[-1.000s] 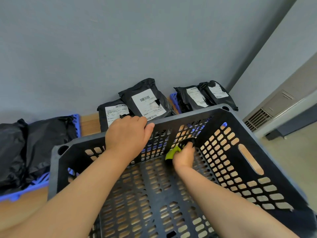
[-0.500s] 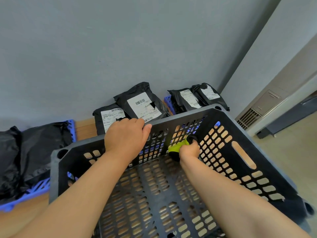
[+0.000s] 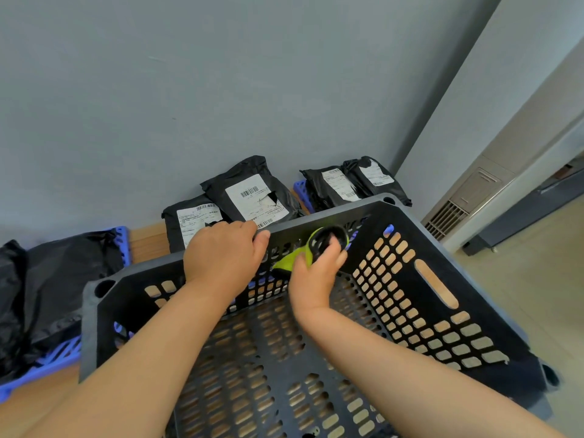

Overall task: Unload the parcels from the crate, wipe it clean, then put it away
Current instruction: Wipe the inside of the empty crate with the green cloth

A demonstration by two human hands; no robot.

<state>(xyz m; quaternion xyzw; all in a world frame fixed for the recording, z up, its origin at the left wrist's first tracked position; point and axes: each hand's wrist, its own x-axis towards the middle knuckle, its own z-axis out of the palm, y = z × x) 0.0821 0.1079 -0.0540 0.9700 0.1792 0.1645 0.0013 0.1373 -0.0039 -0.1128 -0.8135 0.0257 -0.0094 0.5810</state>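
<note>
**While cloth [image 3: 287, 262] presses crate [image 3: 90, 327] wall**

Crate sits just before black parcels [image 3: 252, 197] at the grey wall; left hand [image 3: 221, 254] grip curled over far rim; right hand [image 3: 316, 276] grip closed on the green-black cloth, inner far side.

Hidden, cut off, too small
The tips of my left fingers [image 3: 235, 227] vanish behind the crate [image 3: 91, 327] rim; my right hand [image 3: 313, 275] covers part of the green cloth [image 3: 289, 260]; the crate's near end leaves the bottom edge; the parcel labels [image 3: 257, 197] are unreadably small.
</note>
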